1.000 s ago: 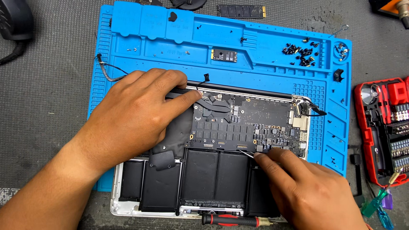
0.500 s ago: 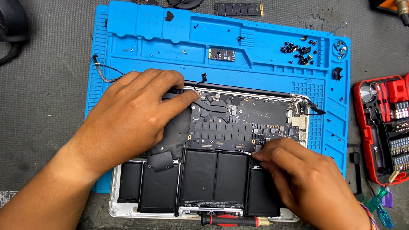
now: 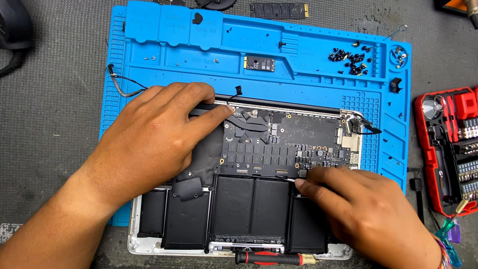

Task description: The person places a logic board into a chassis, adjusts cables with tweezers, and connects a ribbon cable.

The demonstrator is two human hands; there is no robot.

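An opened laptop base [image 3: 149,245] lies on a blue repair mat [image 3: 149,55], its dark logic board [image 3: 294,142] and black battery cells [image 3: 249,206] exposed. My left hand [image 3: 149,137] rests flat on the laptop's upper left corner, thumb tip touching the top left edge of the board. My right hand [image 3: 358,204] is at the board's lower right edge, fingers pinched on a thin metal tool whose tip [image 3: 291,178] touches the board's lower edge. The tool's body is hidden under my fingers.
A red-handled screwdriver [image 3: 269,258] lies at the laptop's front edge. Several loose black screws [image 3: 351,56] and a small circuit card [image 3: 260,64] sit on the mat. A red bit case [image 3: 448,149] stands open at the right. A loose cable [image 3: 122,84] lies at the mat's left.
My right hand has slid a little left along the board's lower edge with the tool. My left hand has stayed in place.
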